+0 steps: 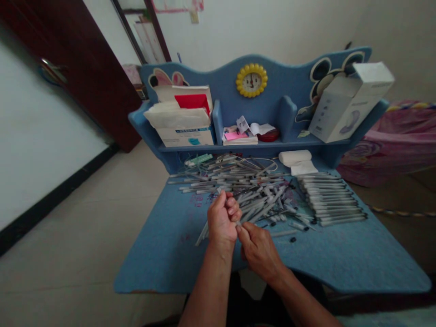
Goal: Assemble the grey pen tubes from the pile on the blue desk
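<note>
My left hand (223, 218) is closed in a fist above the front of the desk, palm side turned up. Close against it, my right hand (259, 247) pinches with thumb and forefinger at the lower edge of that fist. Between the two hands shows the pale end of a pen (238, 223); the rest of it is hidden in the fingers. Just beyond my hands lies a loose heap of grey pens (262, 202) with dark ends. Small black caps (293, 239) lie to the right of the heap.
A neat row of pens (335, 200) lies at the right of the blue desk (163, 254). Behind are a white paper roll (294, 157) and a shelf holding a mask box (185, 135), a stack of papers (240, 140) and a tall white box (344, 109). A yellow clock (251, 80) hangs above.
</note>
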A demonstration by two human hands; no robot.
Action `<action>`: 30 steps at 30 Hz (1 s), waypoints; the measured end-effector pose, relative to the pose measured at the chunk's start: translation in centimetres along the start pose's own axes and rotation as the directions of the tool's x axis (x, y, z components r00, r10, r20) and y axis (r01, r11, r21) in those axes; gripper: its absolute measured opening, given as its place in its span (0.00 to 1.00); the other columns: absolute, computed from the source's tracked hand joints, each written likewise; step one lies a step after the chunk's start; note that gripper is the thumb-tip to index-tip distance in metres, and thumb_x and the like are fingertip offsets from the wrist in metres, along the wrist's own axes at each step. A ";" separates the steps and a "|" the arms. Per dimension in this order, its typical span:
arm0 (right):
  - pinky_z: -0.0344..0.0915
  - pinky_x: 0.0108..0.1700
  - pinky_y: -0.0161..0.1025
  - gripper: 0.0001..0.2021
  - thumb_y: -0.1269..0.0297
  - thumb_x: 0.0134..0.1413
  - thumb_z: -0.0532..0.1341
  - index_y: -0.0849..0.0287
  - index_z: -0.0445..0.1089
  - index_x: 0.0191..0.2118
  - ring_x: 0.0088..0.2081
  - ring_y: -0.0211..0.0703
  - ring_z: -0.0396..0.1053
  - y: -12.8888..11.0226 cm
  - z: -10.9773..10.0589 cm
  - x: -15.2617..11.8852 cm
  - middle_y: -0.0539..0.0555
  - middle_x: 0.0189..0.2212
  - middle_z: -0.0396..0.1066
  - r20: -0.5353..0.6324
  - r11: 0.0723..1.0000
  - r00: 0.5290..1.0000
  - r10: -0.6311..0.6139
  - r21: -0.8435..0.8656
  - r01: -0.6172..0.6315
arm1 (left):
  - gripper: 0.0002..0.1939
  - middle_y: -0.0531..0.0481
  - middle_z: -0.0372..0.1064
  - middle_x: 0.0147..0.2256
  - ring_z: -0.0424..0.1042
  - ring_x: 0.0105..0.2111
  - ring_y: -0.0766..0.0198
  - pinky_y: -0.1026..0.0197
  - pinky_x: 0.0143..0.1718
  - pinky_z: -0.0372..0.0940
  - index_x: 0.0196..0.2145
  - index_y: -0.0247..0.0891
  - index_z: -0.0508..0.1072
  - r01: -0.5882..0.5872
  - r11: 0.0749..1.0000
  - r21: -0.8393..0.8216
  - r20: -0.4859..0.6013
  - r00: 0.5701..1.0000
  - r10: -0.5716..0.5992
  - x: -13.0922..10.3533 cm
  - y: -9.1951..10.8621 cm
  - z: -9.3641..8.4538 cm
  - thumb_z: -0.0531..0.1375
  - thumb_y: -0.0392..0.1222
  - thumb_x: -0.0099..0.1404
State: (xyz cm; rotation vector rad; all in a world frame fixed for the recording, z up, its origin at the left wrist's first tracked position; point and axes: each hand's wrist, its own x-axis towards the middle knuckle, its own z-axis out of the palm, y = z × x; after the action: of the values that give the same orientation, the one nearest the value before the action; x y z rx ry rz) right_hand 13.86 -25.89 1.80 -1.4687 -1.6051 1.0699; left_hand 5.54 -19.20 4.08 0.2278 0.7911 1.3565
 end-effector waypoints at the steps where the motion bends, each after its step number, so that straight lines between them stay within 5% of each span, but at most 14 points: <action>1: 0.53 0.23 0.31 0.17 0.58 0.59 0.45 0.55 0.55 0.21 0.16 0.34 0.59 -0.2 -0.2 0.2 0.45 0.11 0.58 -0.006 1.000 1.000 0.002 -0.009 -0.002 | 0.10 0.61 0.50 0.16 0.48 0.11 0.79 0.74 0.11 0.43 0.27 0.34 0.63 -0.003 1.000 0.003 -0.006 1.000 0.003 0.1 -0.2 0.1 0.58 0.42 0.60; 6: 0.49 0.20 0.32 0.18 0.57 0.59 0.45 0.55 0.55 0.20 0.12 0.33 0.54 -0.4 -1.0 0.1 0.44 0.09 0.57 0.010 0.996 0.996 0.087 0.037 -0.087 | 0.10 0.61 0.49 0.15 0.47 0.10 0.79 0.73 0.11 0.41 0.25 0.35 0.62 0.008 0.999 0.036 -0.036 0.999 -0.007 0.9 -1.2 0.6 0.57 0.42 0.60; 8: 0.48 0.19 0.32 0.19 0.55 0.59 0.45 0.55 0.55 0.19 0.12 0.33 0.53 0.1 -0.6 -0.8 0.44 0.08 0.55 0.031 0.991 0.993 0.115 0.069 -0.117 | 0.11 0.62 0.49 0.14 0.47 0.10 0.78 0.73 0.11 0.41 0.25 0.35 0.61 -0.098 0.992 0.074 -0.067 0.992 0.103 1.6 -0.2 0.7 0.56 0.42 0.61; 10: 0.48 0.19 0.32 0.20 0.53 0.58 0.44 0.55 0.55 0.19 0.13 0.34 0.55 1.2 0.0 -2.2 0.44 0.09 0.54 0.066 0.989 0.992 0.106 0.094 -0.112 | 0.13 0.62 0.48 0.13 0.47 0.10 0.78 0.73 0.12 0.41 0.22 0.36 0.58 -0.348 0.930 0.119 -0.144 0.920 0.363 2.5 1.9 0.7 0.52 0.41 0.63; 12: 0.49 0.19 0.32 0.21 0.51 0.58 0.44 0.56 0.56 0.19 0.16 0.35 0.57 2.7 0.2 -3.2 0.46 0.11 0.56 0.044 0.995 0.996 0.078 0.058 -0.081 | 0.13 0.62 0.47 0.14 0.46 0.10 0.79 0.74 0.13 0.42 0.22 0.36 0.58 -0.417 0.899 0.130 -0.125 0.893 0.432 3.4 4.0 0.5 0.51 0.42 0.64; 15: 0.52 0.23 0.33 0.19 0.52 0.57 0.47 0.56 0.59 0.21 0.19 0.38 0.61 5.1 -1.6 -3.1 0.49 0.15 0.62 -0.110 0.974 0.992 0.065 -0.208 -0.087 | 0.10 0.61 0.52 0.14 0.50 0.12 0.77 0.72 0.13 0.43 0.25 0.35 0.62 -0.391 0.898 0.205 -0.034 0.914 0.405 4.1 4.9 -0.2 0.56 0.43 0.60; 17: 0.53 0.25 0.35 0.16 0.53 0.56 0.49 0.55 0.65 0.27 0.23 0.42 0.66 6.2 -3.6 -2.1 0.51 0.19 0.68 -0.176 0.883 0.983 0.046 -0.452 -0.123 | 0.10 0.58 0.56 0.16 0.54 0.13 0.74 0.70 0.15 0.47 0.25 0.36 0.63 -0.282 0.850 0.444 0.057 0.956 0.288 4.3 4.0 -1.1 0.57 0.44 0.58; 20: 0.53 0.25 0.37 0.13 0.53 0.56 0.51 0.52 0.69 0.34 0.25 0.48 0.70 6.8 -6.4 -0.7 0.54 0.23 0.73 -0.208 0.708 0.977 0.048 -0.683 -0.180 | 0.10 0.56 0.58 0.16 0.57 0.16 0.71 0.67 0.19 0.51 0.20 0.36 0.63 -0.306 0.455 0.837 0.167 0.933 0.320 4.5 2.2 -2.9 0.57 0.41 0.56; 24: 0.56 0.25 0.38 0.14 0.54 0.56 0.50 0.50 0.69 0.41 0.28 0.51 0.72 6.9 -7.6 -0.3 0.55 0.24 0.74 -0.225 0.566 0.970 0.092 -0.789 -0.237 | 0.07 0.53 0.60 0.21 0.63 0.25 0.66 0.64 0.29 0.57 0.20 0.37 0.66 -0.441 -0.183 0.878 0.478 0.827 0.297 4.4 1.2 -4.5 0.58 0.34 0.54; 27: 0.58 0.26 0.38 0.16 0.54 0.57 0.49 0.50 0.68 0.45 0.29 0.51 0.73 7.3 -7.4 -0.3 0.54 0.25 0.75 -0.214 0.553 0.967 0.140 -0.793 -0.256 | 0.03 0.50 0.64 0.28 0.65 0.32 0.62 0.62 0.35 0.59 0.28 0.37 0.70 -0.430 -0.411 0.804 0.545 0.810 0.217 4.0 0.9 -4.7 0.57 0.33 0.55; 30: 0.60 0.28 0.39 0.16 0.56 0.57 0.48 0.51 0.65 0.48 0.31 0.51 0.73 7.9 -7.1 -0.2 0.53 0.27 0.75 -0.199 0.585 0.968 0.154 -0.771 -0.252 | 0.05 0.48 0.65 0.33 0.65 0.37 0.60 0.61 0.40 0.60 0.33 0.37 0.71 -0.424 -0.516 0.744 0.581 0.792 0.188 3.7 0.5 -5.1 0.58 0.35 0.56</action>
State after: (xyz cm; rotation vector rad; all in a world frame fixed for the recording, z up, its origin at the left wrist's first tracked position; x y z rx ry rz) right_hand 23.58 -25.15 -2.46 -2.2928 -1.9773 0.3128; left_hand 2.01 -17.07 -0.70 2.3022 1.7357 0.6557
